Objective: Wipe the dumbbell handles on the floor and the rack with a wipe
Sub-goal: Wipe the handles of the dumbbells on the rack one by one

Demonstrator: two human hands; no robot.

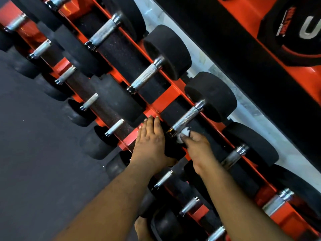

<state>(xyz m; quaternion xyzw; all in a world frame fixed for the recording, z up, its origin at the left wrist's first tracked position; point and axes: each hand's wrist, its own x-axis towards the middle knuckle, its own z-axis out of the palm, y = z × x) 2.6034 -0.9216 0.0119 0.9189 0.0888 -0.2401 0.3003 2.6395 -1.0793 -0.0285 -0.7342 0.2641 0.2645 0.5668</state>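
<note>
Two hands are working the top tier of an orange rack (162, 100) that runs diagonally across the view. The right hand (197, 147) pinches a small white wipe (182, 134) against the near end of a knurled dumbbell handle (186, 119), fingers curled round the wipe. The left hand (150, 141) lies flat with straight fingers on that dumbbell's near black head, fingertips reaching the orange rail, holding nothing. Not much room here: the heads sit close together, with only narrow gaps between neighbours on the same tier. The rack carries a back row of big dumbbells and a lower front row of smaller ones (90, 101), handles all parallel. Open dark gym floor (34, 153) spreads out to the left of the rack. Behind the rack runs a pale strip, then black and orange equipment.
</note>
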